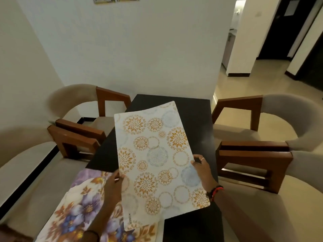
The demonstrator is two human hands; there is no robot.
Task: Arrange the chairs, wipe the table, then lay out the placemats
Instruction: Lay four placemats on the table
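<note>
Above black rectangular table (197,119): pinching white gold-circled flexible placemat (157,154) in left hand (114,182), right hand (202,169); skew risk on uneven release.

A white rectangular placemat with orange and blue floral circles (155,154) is hanging lengthwise above the black bench (197,119), the left hand (113,184) and right hand (201,169) pinching its long edges. A purple-flowered placemat (78,206) is lying on the bench's near left corner. Beige cushioned chairs with brown wooden arms (255,154) are standing paired along both sides.
</note>
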